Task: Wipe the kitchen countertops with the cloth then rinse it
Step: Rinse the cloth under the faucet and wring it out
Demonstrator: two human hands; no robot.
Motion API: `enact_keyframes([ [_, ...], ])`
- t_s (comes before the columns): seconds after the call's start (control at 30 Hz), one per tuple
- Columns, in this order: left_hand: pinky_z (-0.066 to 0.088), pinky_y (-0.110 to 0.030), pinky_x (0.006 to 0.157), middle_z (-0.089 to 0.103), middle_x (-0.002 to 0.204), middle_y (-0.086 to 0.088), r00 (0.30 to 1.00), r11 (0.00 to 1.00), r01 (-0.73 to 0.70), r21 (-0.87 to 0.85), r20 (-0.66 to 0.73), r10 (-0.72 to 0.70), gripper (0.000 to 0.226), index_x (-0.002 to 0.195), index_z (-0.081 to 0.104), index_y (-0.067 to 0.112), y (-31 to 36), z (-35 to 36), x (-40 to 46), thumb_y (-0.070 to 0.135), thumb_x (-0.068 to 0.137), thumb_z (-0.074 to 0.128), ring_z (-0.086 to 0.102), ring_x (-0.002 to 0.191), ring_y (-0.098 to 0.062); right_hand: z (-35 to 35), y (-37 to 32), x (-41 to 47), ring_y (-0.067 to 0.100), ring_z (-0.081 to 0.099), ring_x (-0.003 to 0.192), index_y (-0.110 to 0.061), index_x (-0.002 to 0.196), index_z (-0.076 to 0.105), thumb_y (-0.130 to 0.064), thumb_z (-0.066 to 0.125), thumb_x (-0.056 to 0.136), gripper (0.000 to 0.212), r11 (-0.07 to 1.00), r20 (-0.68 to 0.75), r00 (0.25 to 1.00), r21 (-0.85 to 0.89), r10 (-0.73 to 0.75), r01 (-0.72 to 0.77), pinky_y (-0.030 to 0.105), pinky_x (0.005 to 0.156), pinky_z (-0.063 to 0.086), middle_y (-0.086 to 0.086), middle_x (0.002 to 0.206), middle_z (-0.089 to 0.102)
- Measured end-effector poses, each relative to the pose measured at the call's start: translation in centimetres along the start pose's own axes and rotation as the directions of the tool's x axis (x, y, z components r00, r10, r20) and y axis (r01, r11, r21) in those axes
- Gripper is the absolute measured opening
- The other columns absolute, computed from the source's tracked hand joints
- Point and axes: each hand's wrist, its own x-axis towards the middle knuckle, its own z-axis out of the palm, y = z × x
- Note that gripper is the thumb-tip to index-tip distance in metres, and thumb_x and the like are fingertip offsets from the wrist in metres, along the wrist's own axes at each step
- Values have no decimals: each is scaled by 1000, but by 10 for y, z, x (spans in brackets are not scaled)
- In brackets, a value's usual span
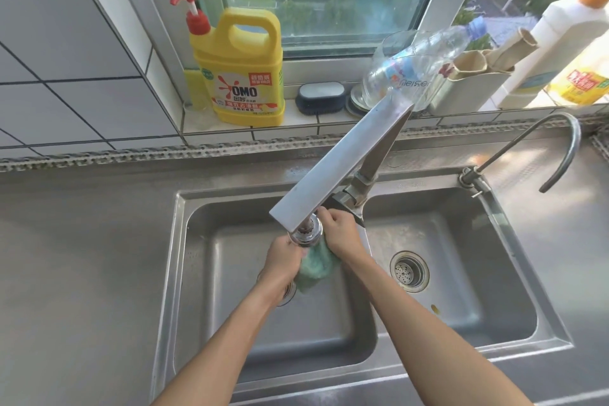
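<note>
A green cloth [314, 269] hangs bunched over the left basin of a steel double sink [178, 241], right under the head of the flat steel tap [336, 168]. My left hand [283, 255] grips the cloth from the left. My right hand [339, 234] holds its upper right part, fingers curled close to the tap head. The top of the cloth is hidden behind the tap head. Whether water runs is not visible.
A yellow detergent jug [242, 76] with a red pump, a dark scrub brush [319, 97], an upturned plastic bottle [415, 66] and other bottles [560, 43] stand on the window sill. A thin curved second tap [560, 142] rises at the right. Steel countertop [82, 257] surrounds the sink.
</note>
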Motion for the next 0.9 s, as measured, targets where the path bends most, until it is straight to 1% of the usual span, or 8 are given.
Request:
enact_keyframes([
  [0.1, 53, -40, 84, 74, 98, -4, 998, 932, 7, 361, -66, 19, 12, 100, 68, 12, -6, -15, 4, 15, 95, 58, 66, 93, -27, -7, 6, -4, 18, 39, 65, -11, 71, 51, -33, 56, 102, 37, 988, 160, 987, 141, 33, -56, 33, 61, 32, 8, 70, 42],
  [0.2, 48, -17, 87, 65, 123, 10, 972, 967, -84, 241, 234, 26, 57, 129, 55, 23, 0, -22, 5, 8, 75, 69, 61, 117, -13, -10, 3, -9, 16, 50, 60, 1, 77, 63, -33, 59, 101, 42, 986, 352, 935, 137, 43, -97, 30, 58, 41, 13, 72, 56],
  [0.33, 52, -16, 81, 77, 102, 11, 866, 992, -118, 47, 494, 79, 44, 117, 69, 19, 9, -31, 6, -1, 78, 69, 70, 100, -6, -15, -4, -11, 24, 61, 81, 12, 95, 66, -30, 62, 99, 43, 991, 508, 860, 81, 51, -107, 40, 76, 52, 18, 89, 67],
  [0.4, 55, -22, 90, 79, 111, 4, 873, 993, -108, 45, 482, 73, 34, 119, 72, 18, 8, -37, 4, 2, 88, 73, 72, 108, -10, -18, -5, -11, 25, 61, 84, 12, 98, 66, -37, 65, 98, 49, 987, 492, 869, 112, 47, -117, 42, 78, 52, 19, 92, 68],
  [0.5, 54, -40, 102, 78, 119, -10, 934, 993, -108, 39, 346, 89, 25, 120, 74, 10, 6, -45, 4, 16, 95, 74, 71, 106, -15, -26, -3, -14, 19, 55, 71, -6, 79, 66, -63, 72, 81, 58, 991, 401, 913, 67, 77, -113, 31, 61, 46, 8, 77, 61],
  [0.63, 49, -40, 86, 69, 103, -17, 950, 996, -84, 7, 301, 78, 32, 121, 64, -11, 2, -48, 3, 13, 100, 64, 58, 94, -22, -31, 14, -19, 10, 53, 62, -22, 72, 70, -88, 72, 58, 67, 972, 427, 880, 13, 206, -233, 22, 55, 38, -6, 70, 61],
  [0.8, 46, -42, 88, 65, 106, -18, 958, 968, 12, -252, 280, 60, 40, 120, 62, -8, 2, -47, -8, 23, 95, 66, 57, 98, -28, -18, 40, -28, 17, 67, 86, -19, 90, 78, -76, 65, 80, 60, 928, 581, 782, 118, 224, -353, 31, 79, 53, -2, 91, 74],
  [0.9, 53, -32, 76, 66, 89, -9, 951, 931, 75, -357, 308, 42, 26, 93, 65, 11, -1, -56, -10, 36, 87, 71, 60, 84, -24, -12, 53, -35, 19, 65, 118, -22, 125, 73, -65, 65, 87, 58, 881, 648, 744, 245, 162, -405, 39, 104, 46, 3, 127, 72],
])
